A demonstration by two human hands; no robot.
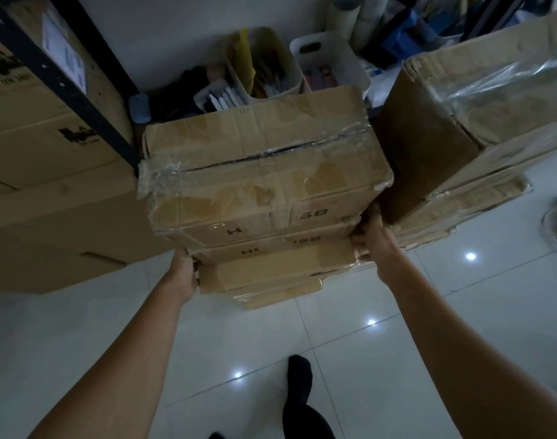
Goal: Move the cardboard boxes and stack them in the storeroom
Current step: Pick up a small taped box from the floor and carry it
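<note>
at centre frame a stack of cardboard boxes (pixel 264 198) stands on the glossy white tile floor (pixel 112 327), and this looks like the stacking step. the left hand (pixel 183 274) and right hand (pixel 374 232) are apart, pressed against opposite ends of a lower box; whether they grip or only steady it, i cannot tell. next probably comes squaring the edges. the cardboard is creased, scuffed, with wrinkled clear tape across the top box.

The left hand (pixel 183 274) and right hand (pixel 370 234) have their fingertips tucked out of sight behind the box stack (pixel 264 217). Printing on the lower boxes is too blurred to read (only "5B" shows). The right-hand box (pixel 480 122) runs off the frame edge.
</note>
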